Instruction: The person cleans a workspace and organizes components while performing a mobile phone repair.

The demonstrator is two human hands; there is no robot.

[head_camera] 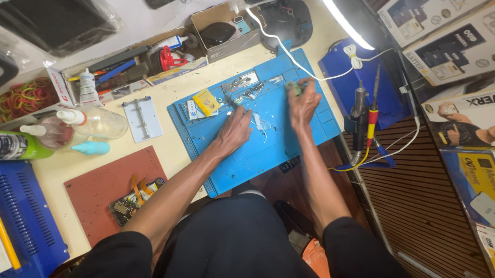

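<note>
Carefully, the right hand (302, 105) pinches a small green-tipped tool (295, 89) at the far side of the blue work mat (280, 151), while the left hand (234, 130) lies flat and fingers-closed near tiny metal parts (244, 89); steady, light pressure seems best there.

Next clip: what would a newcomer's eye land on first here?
The bright blue rubber work mat at the centre of the cream bench, with both bare hands on it: the left hand pressed flat beside small metal parts, the right hand pinching a small green object. Then the red mat at lower left, carrying a bare circuit board.
</note>
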